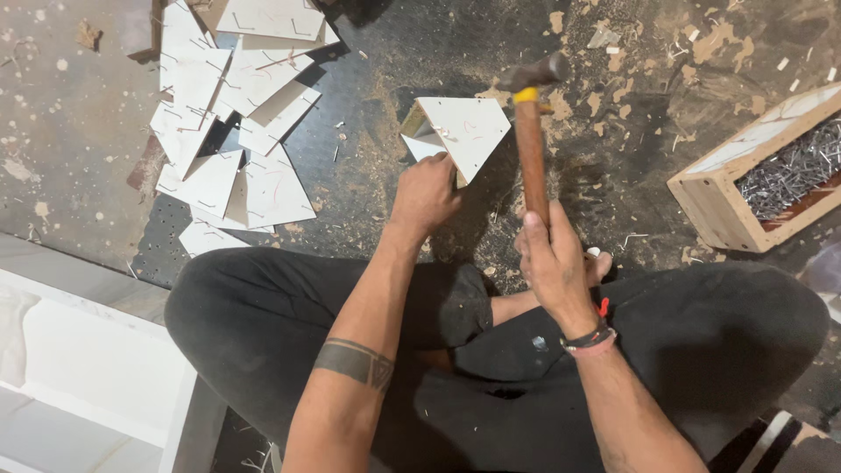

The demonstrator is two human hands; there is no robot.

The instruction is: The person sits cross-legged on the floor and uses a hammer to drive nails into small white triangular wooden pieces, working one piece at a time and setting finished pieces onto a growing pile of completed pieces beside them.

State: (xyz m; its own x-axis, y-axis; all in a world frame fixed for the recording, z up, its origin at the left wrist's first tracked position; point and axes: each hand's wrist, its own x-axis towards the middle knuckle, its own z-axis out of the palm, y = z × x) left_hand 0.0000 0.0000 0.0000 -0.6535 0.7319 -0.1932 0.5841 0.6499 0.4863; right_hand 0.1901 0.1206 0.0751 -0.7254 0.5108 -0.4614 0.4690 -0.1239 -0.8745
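A wooden box (714, 200) with pale side walls sits at the right edge of the dark, sawdust-strewn floor (385, 52), its open compartment filled with a heap of loose grey nails (793, 171); the box's far end runs out of view past the right edge. A person sits cross-legged on the floor in black trousers (263, 315), seen from above. The left hand (427, 194) is closed, knuckles up, against the lower edge of a small white triangular wooden assembly (460, 130) that stands on the floor near the middle of the scene, just ahead of the knees; what the fingertips pinch is hidden under the hand, though a small metal fastener shows on the panel's face. The right hand (552, 258) grips the brown wooden handle of a hammer (531, 140), fingers wrapped fully around it, the handle pointing away from the body and the dark head, blurred, poised just right of the triangular piece above a yellow band. The right wrist carries dark and red bands, and the left forearm bears a dark band tattoo. Toward the upper left corner of the floor lies a loose pile of white triangular panels (232, 114), overlapping, some cut off by the top edge. A white shelf unit (96, 368) fills the lower left corner, only partly visible.
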